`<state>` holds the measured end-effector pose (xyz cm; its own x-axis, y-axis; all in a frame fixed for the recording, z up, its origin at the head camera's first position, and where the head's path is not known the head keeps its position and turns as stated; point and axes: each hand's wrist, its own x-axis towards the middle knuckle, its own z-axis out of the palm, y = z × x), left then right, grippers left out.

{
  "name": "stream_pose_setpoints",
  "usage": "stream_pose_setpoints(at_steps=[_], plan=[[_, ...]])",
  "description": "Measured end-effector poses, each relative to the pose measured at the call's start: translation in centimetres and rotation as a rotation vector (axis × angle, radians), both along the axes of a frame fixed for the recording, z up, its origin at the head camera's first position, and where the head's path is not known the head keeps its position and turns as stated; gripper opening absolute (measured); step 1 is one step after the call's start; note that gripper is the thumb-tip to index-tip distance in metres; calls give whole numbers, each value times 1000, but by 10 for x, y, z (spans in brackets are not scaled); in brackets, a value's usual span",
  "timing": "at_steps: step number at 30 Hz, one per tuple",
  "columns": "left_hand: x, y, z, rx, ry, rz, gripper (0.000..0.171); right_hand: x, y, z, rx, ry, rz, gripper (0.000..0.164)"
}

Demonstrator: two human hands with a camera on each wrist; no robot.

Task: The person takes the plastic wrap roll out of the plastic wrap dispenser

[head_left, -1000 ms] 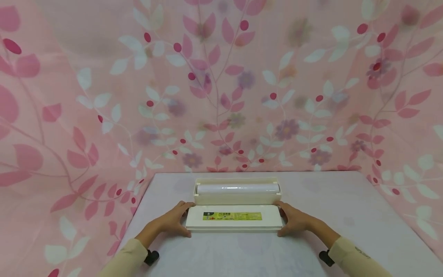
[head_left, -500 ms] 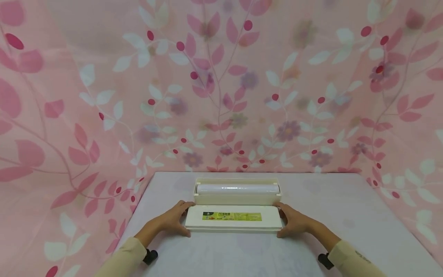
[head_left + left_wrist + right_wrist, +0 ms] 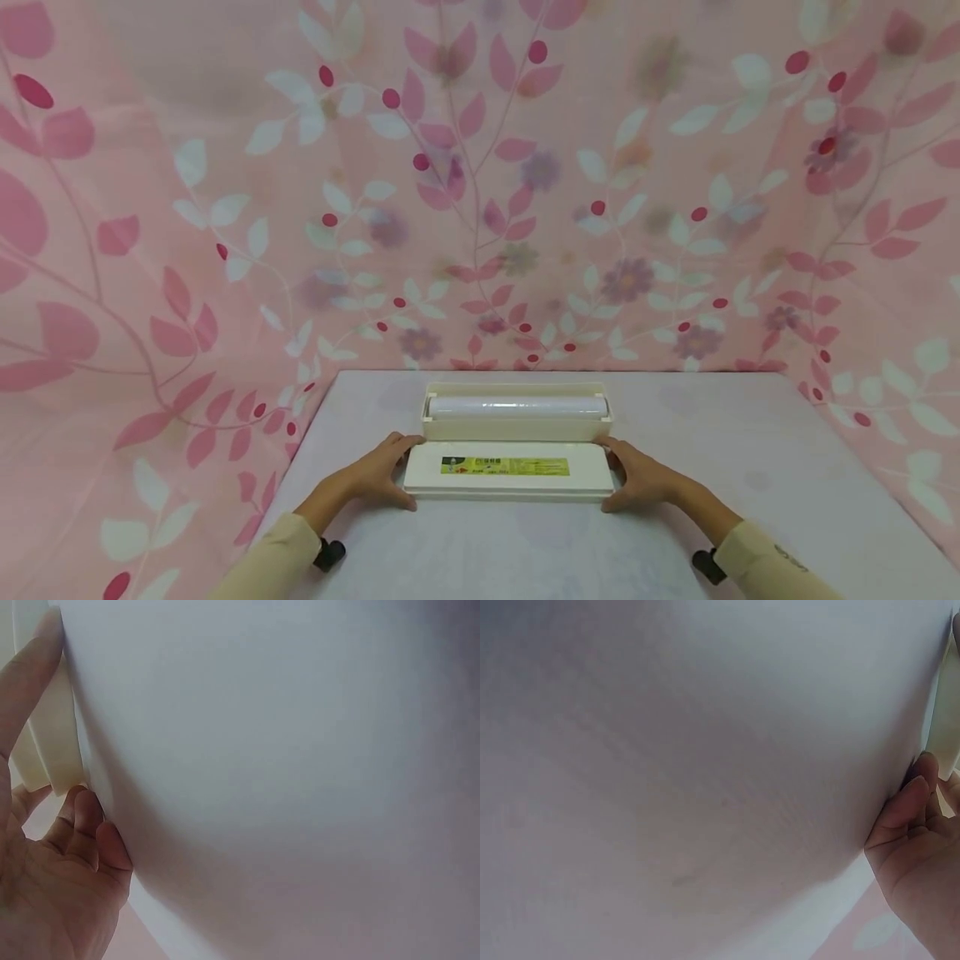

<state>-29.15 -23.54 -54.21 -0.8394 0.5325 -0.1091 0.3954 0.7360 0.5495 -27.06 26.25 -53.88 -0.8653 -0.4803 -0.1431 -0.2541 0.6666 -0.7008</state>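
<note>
A white lid (image 3: 588, 468) with a green and yellow label (image 3: 505, 467) lies flat in front of a long white box (image 3: 517, 431). Inside the box, a shiny roll of cling film (image 3: 517, 407) shows from above. My left hand (image 3: 378, 472) holds the lid's left end, thumb at the front corner and fingers toward the back. At the opposite end, my right hand (image 3: 641, 475) grips it the same way. The left wrist view has the lid's pale edge (image 3: 56, 727) between thumb and fingers. In the right wrist view, the lid end (image 3: 946, 724) is partly cut off by the frame.
A pale cloth covers the table (image 3: 510, 550) under the box and lid. Behind and at both sides hangs a pink curtain (image 3: 480, 208) printed with leaves and flowers, meeting the table's far edge. A dark wrist camera (image 3: 328, 554) sits at the left sleeve.
</note>
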Motion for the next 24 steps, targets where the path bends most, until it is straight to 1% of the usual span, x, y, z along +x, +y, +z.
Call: stream_pose_setpoints(at_steps=[2, 5, 9, 11, 16, 20, 24], plan=[[-2, 0, 2, 16, 16, -3, 109, -1, 0, 2, -14, 0, -2, 107], [-3, 0, 2, 28, 16, -3, 109, 0, 0, 3, -31, -5, -8, 107], [-2, -1, -1, 21, 11, -8, 110, 3, 1, 2, -49, -13, -9, 104], [2, -1, -6, 19, 1, -13, 110, 8, 1, -2, -50, -19, -7, 103], [5, -2, -9, 20, -16, -1, 111, 12, -1, -4, -43, 4, -5, 102], [2, -2, -7, 7, -19, 11, 112, 10, -1, -1, -33, 19, -14, 102], [-2, -1, -3, -20, -20, -4, 115, 9, -1, 0, -12, 26, -22, 103]])
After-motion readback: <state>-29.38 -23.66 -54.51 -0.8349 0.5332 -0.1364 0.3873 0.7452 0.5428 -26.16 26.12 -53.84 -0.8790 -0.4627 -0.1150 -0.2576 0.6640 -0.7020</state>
